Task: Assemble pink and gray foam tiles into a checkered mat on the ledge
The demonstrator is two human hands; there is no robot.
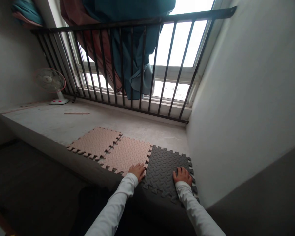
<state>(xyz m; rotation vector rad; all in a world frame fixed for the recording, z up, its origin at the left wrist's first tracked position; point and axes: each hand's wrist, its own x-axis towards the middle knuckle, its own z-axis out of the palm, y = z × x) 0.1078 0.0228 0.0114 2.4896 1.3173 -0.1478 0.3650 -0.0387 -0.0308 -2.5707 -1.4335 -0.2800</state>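
Three puzzle-edged foam mats lie in a row on the window ledge. At the right is a dark grey foam mat [162,167], close to the side wall. My right hand [183,175] rests on its right part, fingers spread and slightly bent. Left of it lies a pink foam mat [129,152], and my left hand [137,171] is laid on its front right corner, by the seam with the grey one, fingers stretched out. A second pink foam mat [95,141] sits farther left, with a toothed gap showing along its edge. Neither hand grips anything.
Behind the mats runs a dark metal railing [127,106] before the window, with teal and pink curtains [137,49] hanging there. A small fan [50,82] stands at the ledge's far left. A thin strip [76,113] lies on the ledge [44,121]. The right wall [236,98] bounds it.
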